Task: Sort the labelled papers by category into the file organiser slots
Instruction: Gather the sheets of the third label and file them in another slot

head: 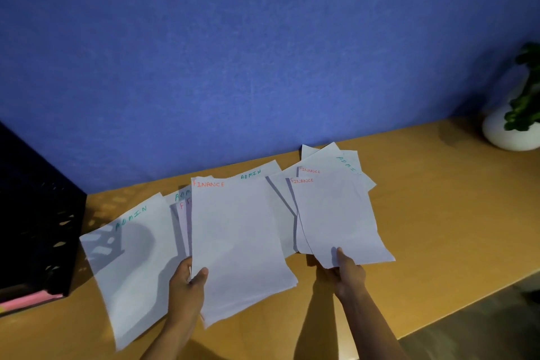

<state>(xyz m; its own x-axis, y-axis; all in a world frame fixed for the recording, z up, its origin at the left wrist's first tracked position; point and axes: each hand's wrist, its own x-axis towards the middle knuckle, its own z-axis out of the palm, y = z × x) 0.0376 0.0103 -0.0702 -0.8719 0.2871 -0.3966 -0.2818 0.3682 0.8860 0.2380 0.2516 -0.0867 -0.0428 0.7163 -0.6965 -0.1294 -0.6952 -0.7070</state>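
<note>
White sheets labelled FINANCE in orange or ADMIN in green lie spread over the wooden desk (438,213). My left hand (187,286) grips a stack of sheets topped by a FINANCE sheet (239,243), thumb on its left edge. My right hand (347,275) pinches the bottom edge of another FINANCE sheet (336,219), lifted a little above the sheets behind it. An ADMIN sheet (131,272) lies flat at the left. More ADMIN and FINANCE sheets (344,164) are fanned out at the back. The black mesh file organiser (38,228) stands at the far left.
A blue partition wall (263,53) rises behind the desk. A white pot with a green plant (514,132) sits at the back right. Pink paper (32,299) shows at the organiser's base. The desk's front edge runs diagonally at the lower right.
</note>
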